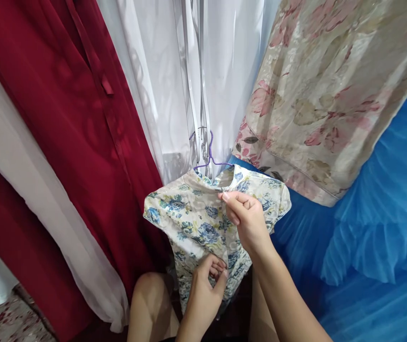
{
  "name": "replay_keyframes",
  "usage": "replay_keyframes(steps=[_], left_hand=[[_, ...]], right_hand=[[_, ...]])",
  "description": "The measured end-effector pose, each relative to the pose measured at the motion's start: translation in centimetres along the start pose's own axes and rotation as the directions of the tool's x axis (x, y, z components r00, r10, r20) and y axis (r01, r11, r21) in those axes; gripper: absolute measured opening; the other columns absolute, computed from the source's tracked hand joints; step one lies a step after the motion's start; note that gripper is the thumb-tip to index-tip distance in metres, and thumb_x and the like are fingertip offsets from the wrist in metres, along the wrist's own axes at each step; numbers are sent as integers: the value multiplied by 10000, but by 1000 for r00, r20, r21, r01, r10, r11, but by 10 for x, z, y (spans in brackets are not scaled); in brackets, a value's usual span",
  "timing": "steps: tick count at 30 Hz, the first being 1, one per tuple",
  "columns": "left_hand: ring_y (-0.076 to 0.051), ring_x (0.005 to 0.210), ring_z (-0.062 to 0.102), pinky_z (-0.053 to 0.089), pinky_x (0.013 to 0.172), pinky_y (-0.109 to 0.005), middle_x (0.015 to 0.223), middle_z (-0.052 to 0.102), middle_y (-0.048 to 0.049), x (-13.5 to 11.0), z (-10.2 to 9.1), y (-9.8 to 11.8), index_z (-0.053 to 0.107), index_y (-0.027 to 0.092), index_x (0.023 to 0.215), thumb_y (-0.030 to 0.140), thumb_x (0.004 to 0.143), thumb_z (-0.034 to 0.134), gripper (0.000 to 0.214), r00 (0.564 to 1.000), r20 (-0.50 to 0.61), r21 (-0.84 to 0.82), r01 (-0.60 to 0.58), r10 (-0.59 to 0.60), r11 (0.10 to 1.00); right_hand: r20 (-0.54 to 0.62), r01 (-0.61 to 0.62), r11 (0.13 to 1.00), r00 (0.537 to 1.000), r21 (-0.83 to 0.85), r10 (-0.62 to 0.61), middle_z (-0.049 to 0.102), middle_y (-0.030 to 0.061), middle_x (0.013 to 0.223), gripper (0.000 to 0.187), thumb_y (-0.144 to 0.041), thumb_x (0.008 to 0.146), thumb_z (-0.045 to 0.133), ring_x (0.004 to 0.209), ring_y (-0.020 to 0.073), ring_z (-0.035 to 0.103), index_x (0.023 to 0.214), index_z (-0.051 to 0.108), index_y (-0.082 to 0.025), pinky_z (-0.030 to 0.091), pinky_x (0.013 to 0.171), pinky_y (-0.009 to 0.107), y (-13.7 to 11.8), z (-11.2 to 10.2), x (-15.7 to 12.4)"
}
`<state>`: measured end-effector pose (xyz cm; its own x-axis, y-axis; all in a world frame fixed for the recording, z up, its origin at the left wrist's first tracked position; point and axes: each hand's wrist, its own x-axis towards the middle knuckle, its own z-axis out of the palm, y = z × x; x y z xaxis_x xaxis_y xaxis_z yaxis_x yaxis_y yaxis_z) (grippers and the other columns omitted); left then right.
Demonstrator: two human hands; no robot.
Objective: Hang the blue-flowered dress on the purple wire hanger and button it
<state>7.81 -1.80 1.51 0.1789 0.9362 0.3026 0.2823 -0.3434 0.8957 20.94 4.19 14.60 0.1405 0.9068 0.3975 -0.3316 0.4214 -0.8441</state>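
Note:
A cream dress (pixel 203 223) with blue and green flowers hangs from a purple hanger (pixel 211 159). At the top of its middle seam, just under the neckline, my right hand (pixel 246 216) is closed in a pinch on a small piece that looks like a zipper pull (pixel 224 191). Lower down, my left hand (pixel 208 280) has its thumb and fingers closed on the cloth beside the same seam. The part of the dress below my left hand is partly hidden by that hand and wrist.
Long red cloth (pixel 82 142) and pale sheer cloth (pixel 46 180) hang on the left. White cloth (pixel 232 61) with straps hangs behind the hanger. To the right are a pink-flowered garment (pixel 317 109) and a ruffled blue skirt (pixel 363 237). My bare knee (pixel 151 294) is below.

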Motion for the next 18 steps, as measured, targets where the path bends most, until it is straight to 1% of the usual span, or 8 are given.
replay_keyframes(steps=[3,5,7,9,12,14,16,18], left_hand=[[-170,812,623,490,769,-272,866,636,-15,27,-29,39,608,225,1104,236,943,574,164,974,-149,35,-167,170,985],[-159,838,617,486,806,-271,922,635,-13,50,-46,72,579,261,1271,236,977,532,299,911,-215,104,-336,351,936],[-153,815,609,477,780,-263,952,648,-21,73,-58,99,596,261,1302,242,993,516,320,873,-162,216,-424,460,880],[-156,813,619,468,751,-254,952,675,-27,88,-62,117,673,232,1156,254,997,517,223,871,-88,302,-438,483,847],[-150,732,613,465,706,-248,839,682,-15,95,-62,130,689,203,956,264,991,529,175,857,-72,386,-448,510,807],[-156,738,619,470,726,-257,815,680,-14,96,-66,133,679,196,924,260,982,543,162,813,-126,440,-468,569,766],[-173,812,640,473,785,-276,852,693,-25,102,-76,132,682,189,927,266,971,563,148,748,-259,469,-456,611,757],[-179,849,646,475,799,-279,875,695,-32,115,-95,125,688,180,943,294,957,589,152,685,-447,394,-427,576,814]], right_hand=[[9,-2,996,1000,-86,2,383,-87,414,241,-384,841,720,405,64,239,771,705,-154,160,447,254,1,-4,-8],[26,7,994,1000,-110,-4,369,-88,426,263,-408,842,717,411,65,232,773,692,-155,145,439,248,-5,-5,-13],[52,16,992,999,-128,-9,345,-91,443,287,-431,842,712,425,63,212,765,674,-157,135,437,242,-12,-6,-16],[79,19,989,997,-149,-8,337,-92,458,303,-441,836,708,435,61,197,742,652,-159,133,437,236,-17,-4,-15],[82,38,982,996,-187,-23,379,-76,476,298,-414,815,703,441,63,233,677,603,-169,149,438,232,-9,-2,-7],[55,28,968,998,-248,-15,388,-69,470,291,-386,791,693,436,67,250,629,572,-177,154,438,235,6,-2,-1],[31,-15,951,999,-309,26,372,-72,444,294,-378,768,681,419,67,243,589,556,-181,147,436,241,25,-4,1],[40,-75,945,995,-318,92,349,-78,422,300,-393,759,670,406,67,226,579,563,-178,136,436,243,40,-8,-3]])
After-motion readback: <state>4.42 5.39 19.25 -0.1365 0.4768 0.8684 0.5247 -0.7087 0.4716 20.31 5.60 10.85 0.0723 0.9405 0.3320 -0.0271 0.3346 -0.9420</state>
